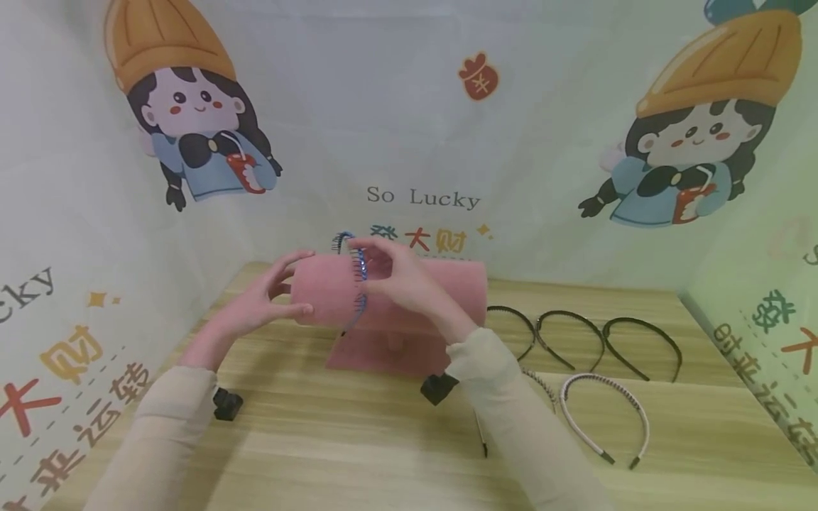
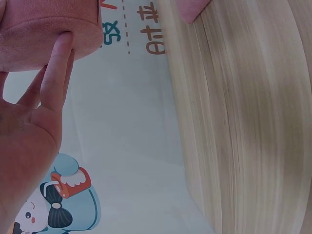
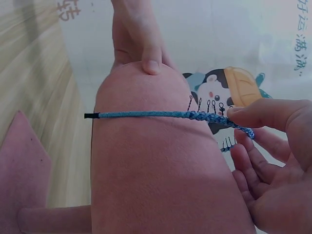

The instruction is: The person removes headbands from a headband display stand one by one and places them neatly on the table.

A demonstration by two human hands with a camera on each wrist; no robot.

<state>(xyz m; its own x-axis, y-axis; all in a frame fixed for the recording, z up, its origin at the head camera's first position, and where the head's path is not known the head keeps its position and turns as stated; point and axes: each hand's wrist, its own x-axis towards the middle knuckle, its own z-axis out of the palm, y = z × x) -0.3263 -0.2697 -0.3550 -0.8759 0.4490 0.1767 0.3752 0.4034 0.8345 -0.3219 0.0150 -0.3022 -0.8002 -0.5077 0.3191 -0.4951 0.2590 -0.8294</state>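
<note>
A pink, fabric-covered roll (image 1: pixel 326 284) lies sideways on its stand. My left hand (image 1: pixel 249 301) grips its left end, thumb on the near side and a finger over the top. In the left wrist view, a straight finger of this hand presses the round end face. A blue headband (image 3: pixel 141 114) with beads and small wire loops sits around the roll, left of its middle. My right hand (image 3: pixel 278 156) pinches the beaded part between thumb and fingers. One black-tipped end of the headband shows in the right wrist view; its other end is hidden.
Several dark headbands (image 1: pixel 571 313) lie in a row at the right on the wooden table (image 1: pixel 307 440). In front of them is a pale headband (image 1: pixel 647 419). Another light one (image 1: pixel 479 429) is partly covered by my right sleeve. A printed cloth (image 1: pixel 319 106) hangs behind.
</note>
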